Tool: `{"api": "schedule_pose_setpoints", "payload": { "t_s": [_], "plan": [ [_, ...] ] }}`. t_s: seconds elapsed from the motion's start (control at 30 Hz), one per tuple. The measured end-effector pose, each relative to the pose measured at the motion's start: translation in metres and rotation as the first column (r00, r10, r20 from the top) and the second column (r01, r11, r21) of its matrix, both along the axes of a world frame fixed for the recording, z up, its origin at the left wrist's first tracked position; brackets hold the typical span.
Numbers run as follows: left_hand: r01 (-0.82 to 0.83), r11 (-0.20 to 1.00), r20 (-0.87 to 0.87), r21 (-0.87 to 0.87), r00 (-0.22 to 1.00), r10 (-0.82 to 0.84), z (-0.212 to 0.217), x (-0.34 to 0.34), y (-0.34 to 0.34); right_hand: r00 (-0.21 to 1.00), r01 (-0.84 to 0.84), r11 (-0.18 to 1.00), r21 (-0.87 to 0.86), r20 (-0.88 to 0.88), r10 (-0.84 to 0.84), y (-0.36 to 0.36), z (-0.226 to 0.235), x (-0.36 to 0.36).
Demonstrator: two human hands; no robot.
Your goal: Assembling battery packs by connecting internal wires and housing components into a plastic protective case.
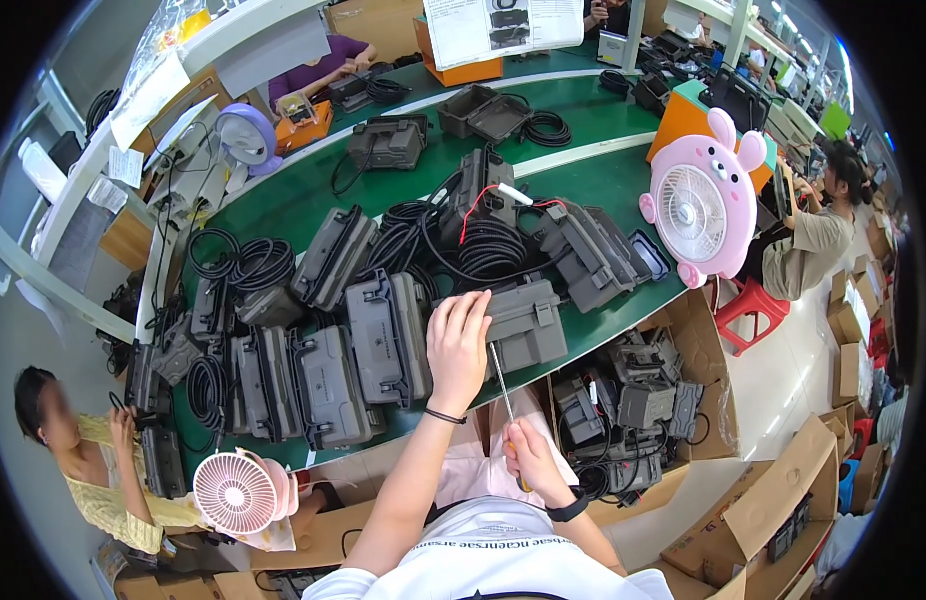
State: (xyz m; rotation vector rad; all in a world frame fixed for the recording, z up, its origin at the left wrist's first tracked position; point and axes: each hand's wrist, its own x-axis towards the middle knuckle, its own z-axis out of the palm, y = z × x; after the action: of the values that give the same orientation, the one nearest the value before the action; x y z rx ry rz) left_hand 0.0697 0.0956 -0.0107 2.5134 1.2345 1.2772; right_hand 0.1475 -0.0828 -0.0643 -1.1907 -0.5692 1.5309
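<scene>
Nearest, the right hand (531, 462) is clenched around the yellowish handle of a screwdriver (504, 385), just off the near edge of the bench (623, 170). The tool's long axis runs from that handle up and slightly left, its tip pointing away from the person toward the near face of a grey case (523, 325); the tip itself is hidden behind the left hand. The left hand (457, 345), fingers pressed flat, rests on the left end of this grey case and steadies it at the bench's near edge. The case lies flat, its long axis running left to right along the edge. For a clean turn, the shaft would best stay in line with the fastener while the left hand keeps the case from sliding. Left of it stand several like grey cases (328, 385), upright in a row. Just beyond lie black cable coils (488, 250) and a red wire (483, 205). Near left, a small pink fan (238, 492); far right, a larger pink fan (701, 205) with ears. Right of the person, below bench level, a cardboard box (633, 410) holds more grey units.
</scene>
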Motion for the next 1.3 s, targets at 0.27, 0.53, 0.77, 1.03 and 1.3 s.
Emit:
{"api": "schedule_pose_setpoints", "payload": {
  "t_s": [0.27,0.53,0.77,1.03,1.3],
  "plan": [
    [0.000,1.000,-0.012,0.009,1.000,0.000,-0.001,-0.002,-0.002,0.997,0.079,0.997,0.007,0.025,-0.079,0.002,-0.003,-0.019],
    [-0.001,1.000,-0.014,-0.001,1.000,0.001,-0.002,-0.002,-0.002,0.848,0.110,0.977,0.182,0.495,-0.188,0.003,-0.020,-0.024],
    [-0.004,1.000,-0.018,-0.012,1.000,0.004,-0.001,-0.002,-0.002,0.983,0.130,0.991,0.015,0.128,-0.131,0.002,-0.017,-0.027],
    [0.003,1.000,-0.012,-0.005,1.000,-0.003,-0.001,-0.002,-0.003,0.892,0.158,0.984,0.085,0.416,-0.179,0.004,-0.018,-0.028],
    [0.014,1.000,-0.004,-0.003,1.000,-0.014,-0.001,-0.001,-0.001,0.862,0.177,0.973,0.149,0.453,-0.226,0.007,-0.028,-0.030]
  ]
}}
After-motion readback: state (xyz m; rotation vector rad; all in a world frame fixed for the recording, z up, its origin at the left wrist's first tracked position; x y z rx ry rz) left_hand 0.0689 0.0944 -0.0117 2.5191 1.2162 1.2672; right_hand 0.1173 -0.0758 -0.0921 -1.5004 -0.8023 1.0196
